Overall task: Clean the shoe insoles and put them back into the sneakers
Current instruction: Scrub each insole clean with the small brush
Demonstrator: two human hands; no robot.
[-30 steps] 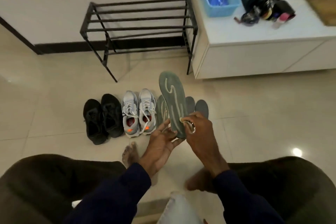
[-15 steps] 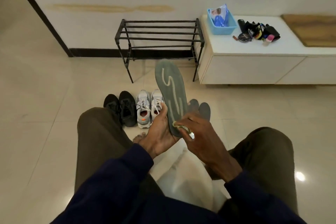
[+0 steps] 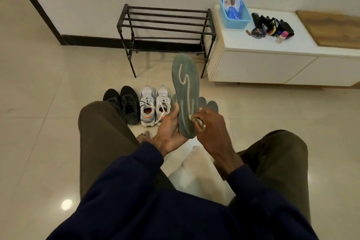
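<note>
1 grey insole in hand, above the floor. Long axis runs away from the person, toe end toward the shoe rack. Left hand grips its heel end. Right hand pinches a small pale wipe against its lower part. On the floor: 2 grey sneakers, 2 black shoes, 3 more insoles, partly hidden.

Soft, warm, even light fills the room, nothing harsh. One round glare spot shines on the glossy floor at lower left. A faint shadow smudges the tiles under the shoe rack. The wide-angle bend tilts the dark door frame and slants the white cabinet. The whole picture is slightly soft, and the navy sleeves sink to near-black with little detail.
</note>
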